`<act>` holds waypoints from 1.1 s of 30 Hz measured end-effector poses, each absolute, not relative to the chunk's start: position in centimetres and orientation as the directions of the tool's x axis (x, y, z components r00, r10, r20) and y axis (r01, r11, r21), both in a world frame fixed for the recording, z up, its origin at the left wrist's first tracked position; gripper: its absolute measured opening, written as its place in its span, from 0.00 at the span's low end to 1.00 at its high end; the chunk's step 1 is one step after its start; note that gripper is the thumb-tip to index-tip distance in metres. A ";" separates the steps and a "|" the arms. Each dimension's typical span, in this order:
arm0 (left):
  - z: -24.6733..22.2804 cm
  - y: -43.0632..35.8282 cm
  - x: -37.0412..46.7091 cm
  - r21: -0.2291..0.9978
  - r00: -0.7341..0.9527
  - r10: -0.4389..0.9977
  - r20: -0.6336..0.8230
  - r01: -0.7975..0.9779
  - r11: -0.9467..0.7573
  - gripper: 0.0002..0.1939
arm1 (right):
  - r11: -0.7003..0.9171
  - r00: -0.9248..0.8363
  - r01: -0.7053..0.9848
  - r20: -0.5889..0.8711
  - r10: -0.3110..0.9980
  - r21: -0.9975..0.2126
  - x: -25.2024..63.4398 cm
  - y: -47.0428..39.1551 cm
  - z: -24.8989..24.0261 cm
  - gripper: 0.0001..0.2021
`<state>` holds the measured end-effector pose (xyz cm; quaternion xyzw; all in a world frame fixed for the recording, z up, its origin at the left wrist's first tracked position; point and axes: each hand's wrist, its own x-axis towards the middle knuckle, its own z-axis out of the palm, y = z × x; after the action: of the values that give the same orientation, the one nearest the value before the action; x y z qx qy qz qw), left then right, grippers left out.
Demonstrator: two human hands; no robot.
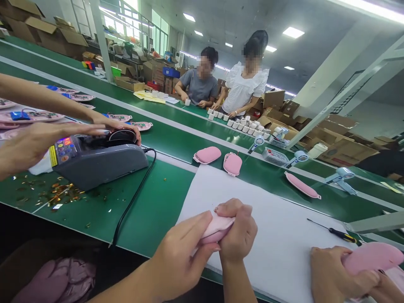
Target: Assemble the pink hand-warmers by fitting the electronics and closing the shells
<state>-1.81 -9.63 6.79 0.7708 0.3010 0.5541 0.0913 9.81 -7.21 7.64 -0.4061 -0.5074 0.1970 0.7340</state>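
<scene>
Low in the middle of the head view, my left hand (pixel 184 246) and my right hand (pixel 239 229) are both closed round one pink plastic casing (pixel 216 229). The casing looks like two rounded shells with a seam between them; my fingers cover much of it. Both hands are over a white sheet (pixel 268 227). Beyond them lie a pink oval casing (pixel 207 155), a shorter pink casing (pixel 232 163) and, to the right, a narrow-looking pink casing (pixel 303 185).
At left, a co-worker's hands reach over a grey tape dispenser (pixel 104 162) with a black cord (pixel 134 198). At right, another person's hand (pixel 334 269) holds a pink casing (pixel 372 257) near a screwdriver (pixel 342 235). Two people work across the green belt (pixel 170 145).
</scene>
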 end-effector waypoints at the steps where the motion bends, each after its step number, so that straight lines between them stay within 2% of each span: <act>1: 7.0 -9.6 -1.7 0.458 0.198 0.546 0.814 0.358 -0.813 0.17 | 0.625 0.416 0.110 0.607 0.677 -0.773 9.7 -7.2 7.5 0.25; 5: 7.3 -9.3 -1.6 0.413 0.176 0.490 0.854 0.344 -0.843 0.18 | 0.651 0.515 0.029 0.570 0.640 -0.758 9.2 -6.9 6.9 0.23; 8: 6.8 -8.9 -2.0 0.429 0.177 0.496 0.850 0.312 -0.847 0.19 | 0.620 0.504 0.004 0.537 0.676 -0.784 9.1 -6.4 7.1 0.25; 12: 5.7 -9.1 -2.2 0.590 0.097 0.625 0.774 0.247 -0.769 0.19 | 0.451 0.454 -0.057 0.379 0.806 -0.891 9.6 -5.7 8.0 0.29; 15: 4.5 -9.7 -1.8 0.670 0.005 0.676 0.737 0.123 -0.732 0.19 | 0.391 0.434 -0.176 0.285 0.855 -0.904 9.9 -5.7 8.4 0.29; 18: 3.1 -10.3 -1.4 0.660 -0.021 0.661 0.750 0.062 -0.748 0.19 | 0.503 0.460 -0.208 0.370 0.807 -0.839 9.9 -6.4 8.3 0.26; 22: 2.0 -10.2 -1.6 0.635 0.019 0.645 0.764 0.149 -0.758 0.21 | 0.607 0.484 -0.139 0.481 0.731 -0.783 10.0 -7.0 8.1 0.24; 25: 2.7 -9.5 -2.1 0.584 0.109 0.605 0.789 0.176 -0.793 0.22 | 0.604 0.497 -0.029 0.513 0.700 -0.796 10.4 -6.3 7.8 0.25; 27: 3.8 -9.0 -2.3 0.603 0.184 0.653 0.734 0.266 -0.752 0.22 | 0.636 0.449 0.180 0.638 0.626 -0.751 10.7 -5.6 7.6 0.24; 28: 4.3 -8.8 -2.4 0.618 0.217 0.691 0.690 0.321 -0.718 0.22 | 0.655 0.389 0.319 0.725 0.569 -0.685 10.9 -5.3 7.5 0.24; 30: 5.2 -8.2 -2.6 0.634 0.259 0.737 0.624 0.383 -0.672 0.19 | 0.676 0.214 0.562 0.874 0.437 -0.476 11.3 -5.2 7.4 0.22; 31: 5.4 -7.8 -2.8 0.638 0.271 0.739 0.616 0.379 -0.670 0.17 | 0.679 0.130 0.626 0.910 0.394 -0.384 11.6 -5.4 7.4 0.21; 33: 5.3 -6.9 -3.4 0.672 0.256 0.756 0.602 0.349 -0.653 0.14 | 0.673 0.033 0.665 0.912 0.408 -0.325 12.5 -6.0 7.4 0.19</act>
<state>-3.45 -6.86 5.28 0.7650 0.3613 0.4914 0.2070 12.53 -5.97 7.37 -0.3902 -0.6873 -0.1063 0.6034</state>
